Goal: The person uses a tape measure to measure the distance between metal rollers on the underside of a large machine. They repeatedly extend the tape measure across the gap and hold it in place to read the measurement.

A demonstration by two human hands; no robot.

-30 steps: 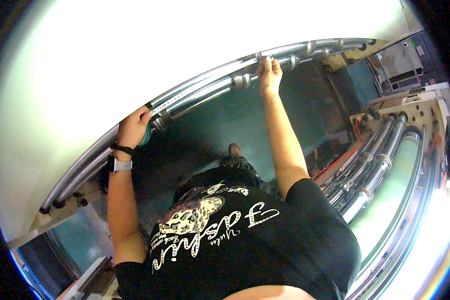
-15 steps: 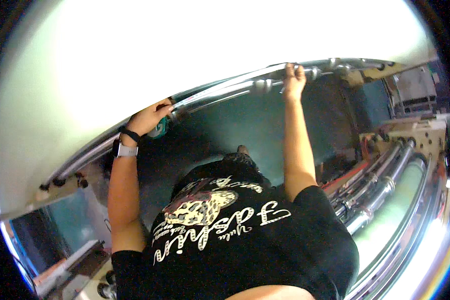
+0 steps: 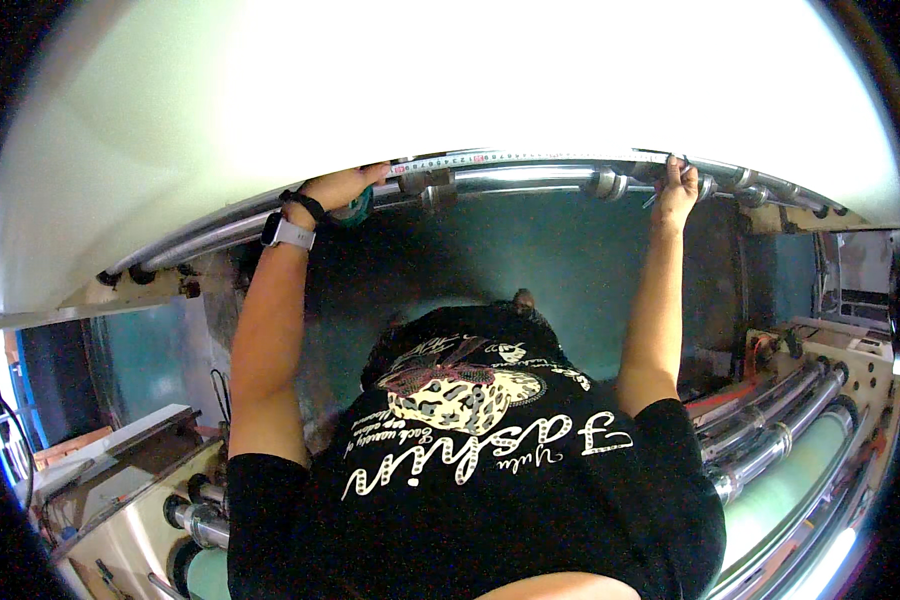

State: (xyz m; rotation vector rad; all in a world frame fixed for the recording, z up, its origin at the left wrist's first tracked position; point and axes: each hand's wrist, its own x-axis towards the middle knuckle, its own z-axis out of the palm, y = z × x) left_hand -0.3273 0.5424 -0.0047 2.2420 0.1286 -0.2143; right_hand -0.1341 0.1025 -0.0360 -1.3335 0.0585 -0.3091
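Observation:
A white tape measure blade (image 3: 490, 158) with dark and red markings stretches along the lower edge of a large, bright white sheet (image 3: 390, 80). My left hand (image 3: 342, 190) is closed around the tape measure's green case (image 3: 358, 208), which is partly hidden below the palm. At the other end, my right hand (image 3: 678, 190) pinches the tape between thumb and fingers, against the metal bar. Just under the blade run shiny metal rollers (image 3: 530, 180) with collars on them. A watch and a dark band circle my left wrist.
Machine frame plates stand at both sides, the right one (image 3: 860, 345) with round holes. Behind me to the right are more chrome rollers (image 3: 770, 450) and a pale green roller (image 3: 795, 465). Dark green floor (image 3: 470, 250) shows between the machine parts.
The view has turned and shifted, so the bar and both hands sit further right and more level in the picture. The tape stays stretched between my hands, its markings now clearer.

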